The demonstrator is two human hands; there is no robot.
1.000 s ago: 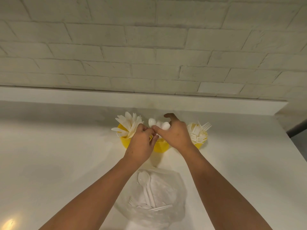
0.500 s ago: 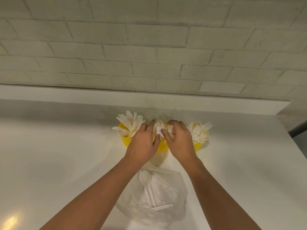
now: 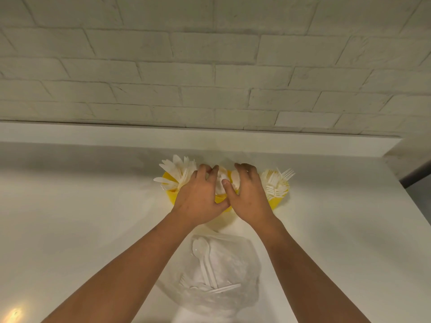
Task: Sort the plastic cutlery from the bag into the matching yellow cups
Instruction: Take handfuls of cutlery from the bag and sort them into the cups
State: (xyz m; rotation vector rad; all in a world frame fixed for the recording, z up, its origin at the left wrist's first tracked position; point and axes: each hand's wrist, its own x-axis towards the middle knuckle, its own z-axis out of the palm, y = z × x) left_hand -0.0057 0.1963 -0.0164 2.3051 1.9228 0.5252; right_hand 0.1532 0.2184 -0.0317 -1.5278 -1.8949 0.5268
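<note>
Three yellow cups stand in a row near the back of the white counter. The left cup (image 3: 169,194) holds white knives (image 3: 177,169), and the right cup (image 3: 278,201) holds white forks (image 3: 275,183). The middle cup (image 3: 220,199) holds white spoons (image 3: 221,176). My left hand (image 3: 198,199) and my right hand (image 3: 249,197) curl around the spoon bunch from either side and hide most of that cup. A clear plastic bag (image 3: 235,264) lies in front of the cups, between my forearms, with a spoon (image 3: 200,249) and other white cutlery inside.
A raised white ledge (image 3: 210,138) runs behind the cups, under a white brick wall (image 3: 210,66). The counter's right edge (image 3: 417,206) slants down at the far right. Bare counter surface (image 3: 81,217) lies to the left and right of my arms.
Both hands have lowered onto the middle cup and closed in around the spoons, whose bowls stuck up above my fingers a second ago. The bag and outer cups have not moved.
</note>
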